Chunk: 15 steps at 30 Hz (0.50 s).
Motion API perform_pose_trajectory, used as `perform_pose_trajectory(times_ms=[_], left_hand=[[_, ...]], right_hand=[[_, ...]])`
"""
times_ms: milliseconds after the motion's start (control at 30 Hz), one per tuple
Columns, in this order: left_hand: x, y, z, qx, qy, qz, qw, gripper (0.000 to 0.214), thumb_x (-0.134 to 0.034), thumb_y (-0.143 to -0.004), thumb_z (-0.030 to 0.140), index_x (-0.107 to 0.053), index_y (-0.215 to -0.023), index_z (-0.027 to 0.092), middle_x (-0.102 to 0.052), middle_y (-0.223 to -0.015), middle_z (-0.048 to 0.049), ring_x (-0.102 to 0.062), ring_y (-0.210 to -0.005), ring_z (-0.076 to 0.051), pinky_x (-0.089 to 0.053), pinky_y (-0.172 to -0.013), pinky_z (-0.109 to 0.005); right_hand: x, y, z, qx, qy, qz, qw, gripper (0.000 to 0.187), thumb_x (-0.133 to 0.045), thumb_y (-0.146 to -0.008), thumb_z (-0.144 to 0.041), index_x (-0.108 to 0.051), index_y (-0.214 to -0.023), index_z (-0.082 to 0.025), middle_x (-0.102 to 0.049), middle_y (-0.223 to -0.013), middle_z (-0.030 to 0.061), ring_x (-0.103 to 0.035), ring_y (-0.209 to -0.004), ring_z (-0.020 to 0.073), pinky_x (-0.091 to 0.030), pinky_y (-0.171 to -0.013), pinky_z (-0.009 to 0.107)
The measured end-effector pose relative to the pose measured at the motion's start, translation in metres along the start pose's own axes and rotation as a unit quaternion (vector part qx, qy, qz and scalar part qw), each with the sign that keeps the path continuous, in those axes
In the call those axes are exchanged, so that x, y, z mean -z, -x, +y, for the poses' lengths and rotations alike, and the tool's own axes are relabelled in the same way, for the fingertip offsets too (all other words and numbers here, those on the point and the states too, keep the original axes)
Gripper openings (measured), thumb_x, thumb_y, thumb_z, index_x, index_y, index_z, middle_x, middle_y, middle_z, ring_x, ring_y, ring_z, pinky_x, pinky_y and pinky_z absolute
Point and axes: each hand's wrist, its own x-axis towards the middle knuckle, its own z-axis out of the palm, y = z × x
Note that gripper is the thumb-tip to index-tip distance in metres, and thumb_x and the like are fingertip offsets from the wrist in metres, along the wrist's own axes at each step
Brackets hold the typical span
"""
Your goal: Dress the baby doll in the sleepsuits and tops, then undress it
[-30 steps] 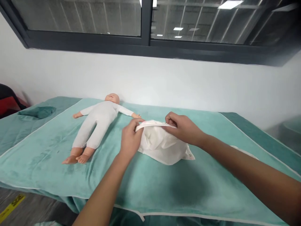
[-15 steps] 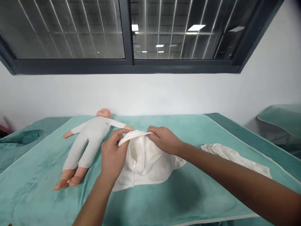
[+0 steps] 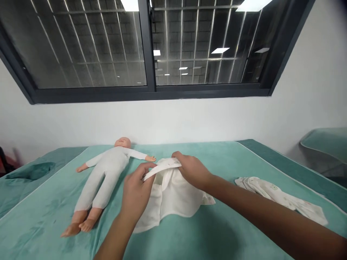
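A white baby garment, with small printed motifs along its band, hangs between my hands just over the green bed cover. My left hand pinches the left end of the band between thumb and fingers. The other end is gripped by my right hand. The lower part of the cloth drapes down onto the cover; I cannot tell which kind of garment it is. Left of my hands, a baby doll in a white suit lies on its back, arms spread, one hand close to the garment's far edge.
A second white printed garment lies folded at the right, beyond my right forearm. The green cover spreads under everything. Behind the bed is a white wall with a dark-framed window. Another green padded surface stands at far right.
The view has tilted upward, so everything sits lower in the picture. The garment's band has turned, showing more of its printed side. Both hands keep their hold.
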Motion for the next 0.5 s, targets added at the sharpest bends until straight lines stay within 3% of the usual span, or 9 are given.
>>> perform_pose_trajectory(times_ms=[133, 233, 400, 500], left_hand=[[0.002, -0.001, 0.005, -0.05, -0.023, 0.002, 0.999, 0.015, -0.06, -0.08, 0.021, -0.071, -0.088, 0.028, -0.073, -0.075, 0.0036, -0.063, -0.067, -0.018, -0.04, -0.062, -0.026], [0.0, -0.003, 0.018, -0.092, -0.014, 0.034, 0.995, 0.017, -0.062, -0.078, 0.02, -0.073, -0.088, 0.028, -0.075, -0.083, 0.0014, -0.064, -0.073, -0.02, -0.04, -0.068, -0.026], [0.002, -0.006, 0.027, -0.133, -0.1, 0.1, 0.981, 0.025, -0.063, -0.076, 0.015, -0.075, -0.094, 0.028, -0.074, -0.082, 0.0006, -0.06, -0.072, -0.02, -0.033, -0.062, -0.026], [0.003, -0.004, 0.021, -0.179, -0.193, 0.126, 0.956, 0.027, -0.058, -0.077, 0.014, -0.074, -0.095, 0.027, -0.069, -0.076, -0.0009, -0.055, -0.066, -0.019, -0.027, -0.057, -0.028]], right_hand=[[0.014, 0.016, -0.007, 0.01, -0.008, 0.008, 1.0, 0.022, -0.04, -0.094, -0.024, -0.055, -0.11, -0.025, -0.07, -0.089, 0.0017, -0.058, -0.071, 0.0183, -0.028, -0.059, 0.027], [0.026, 0.023, -0.015, 0.023, 0.026, 0.024, 0.999, 0.019, -0.042, -0.095, -0.03, -0.056, -0.106, -0.025, -0.067, -0.078, -0.0003, -0.054, -0.064, 0.0179, -0.026, -0.058, 0.028], [0.035, 0.016, 0.004, -0.015, 0.094, 0.05, 0.994, 0.019, -0.042, -0.09, -0.019, -0.056, -0.102, -0.022, -0.068, -0.094, 0.0057, -0.052, -0.066, 0.0183, -0.026, -0.059, 0.029], [0.035, 0.022, 0.011, -0.004, 0.07, 0.056, 0.996, 0.019, -0.041, -0.09, -0.018, -0.057, -0.1, -0.022, -0.067, -0.097, 0.0067, -0.054, -0.073, 0.0195, -0.03, -0.061, 0.03]])
